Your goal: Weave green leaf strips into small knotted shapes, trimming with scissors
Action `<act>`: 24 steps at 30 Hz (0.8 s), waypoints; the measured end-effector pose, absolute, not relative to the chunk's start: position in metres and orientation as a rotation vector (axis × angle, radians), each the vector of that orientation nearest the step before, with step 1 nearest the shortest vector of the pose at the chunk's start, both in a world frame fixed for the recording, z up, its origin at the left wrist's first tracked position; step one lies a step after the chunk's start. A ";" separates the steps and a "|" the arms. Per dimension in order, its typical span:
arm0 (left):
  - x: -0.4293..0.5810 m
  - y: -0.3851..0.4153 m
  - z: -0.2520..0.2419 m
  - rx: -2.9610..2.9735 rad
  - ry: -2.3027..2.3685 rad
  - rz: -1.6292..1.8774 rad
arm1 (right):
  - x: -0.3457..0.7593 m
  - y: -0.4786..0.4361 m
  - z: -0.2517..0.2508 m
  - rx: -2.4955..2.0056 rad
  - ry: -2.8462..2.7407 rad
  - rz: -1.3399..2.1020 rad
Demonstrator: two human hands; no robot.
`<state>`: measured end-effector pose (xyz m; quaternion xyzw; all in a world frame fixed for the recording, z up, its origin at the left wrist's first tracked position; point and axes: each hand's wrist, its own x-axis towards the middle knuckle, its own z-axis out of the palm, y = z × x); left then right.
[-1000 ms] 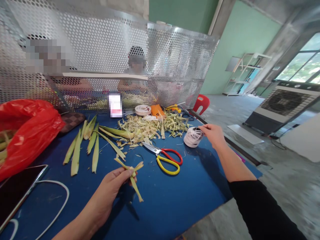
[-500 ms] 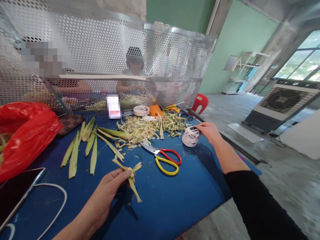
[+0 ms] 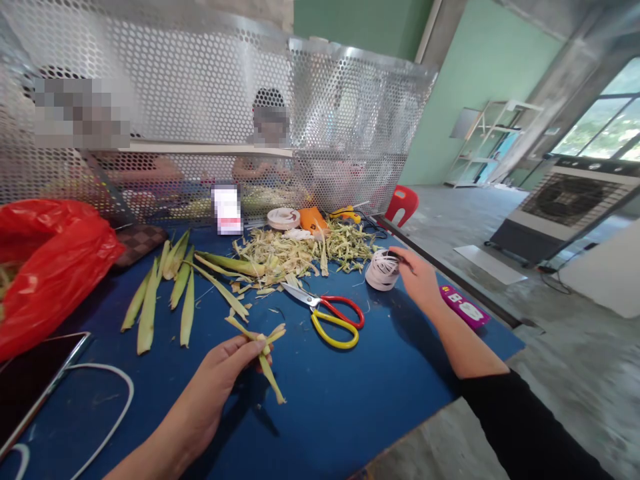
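Note:
My left hand (image 3: 216, 381) pinches a small bundle of folded green leaf strips (image 3: 263, 353) just above the blue table (image 3: 340, 407). My right hand (image 3: 417, 280) reaches to a white spool of string (image 3: 383, 270) at the table's right side, its fingertips closed on the string at the spool's top. Red and yellow scissors (image 3: 333, 317) lie between the two hands.
Long green leaves (image 3: 160, 293) and a heap of trimmings (image 3: 300, 253) lie further back. A red plastic bag (image 3: 45, 267), a phone (image 3: 30, 380) with white cable, a pink card (image 3: 465, 308) and a perforated metal screen (image 3: 200, 113) with people behind it surround the table.
My right hand has dropped slightly and moved onto the spool's right side, uncovering the pink card. The left hand keeps its hold on the leaf bundle.

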<state>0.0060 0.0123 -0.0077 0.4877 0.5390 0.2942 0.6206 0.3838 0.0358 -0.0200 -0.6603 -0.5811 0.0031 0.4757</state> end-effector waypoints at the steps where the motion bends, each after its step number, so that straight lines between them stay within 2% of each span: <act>1: 0.006 0.013 -0.009 1.134 1.239 0.672 | 0.379 0.034 -0.020 -1.610 -1.448 -0.012; 8: 0.003 0.016 -0.014 1.179 1.207 0.677 | 0.357 0.039 -0.024 -1.892 -1.443 -0.196; 15: 0.014 0.016 0.005 1.074 1.091 0.783 | 0.361 0.034 -0.010 -1.702 -1.467 0.086; 20: 0.035 0.019 0.020 0.993 0.966 0.722 | 0.340 0.017 0.017 -1.216 -1.552 0.691; 24: 0.056 0.025 0.021 1.038 0.753 0.638 | 0.317 0.010 0.037 -1.048 -1.618 0.818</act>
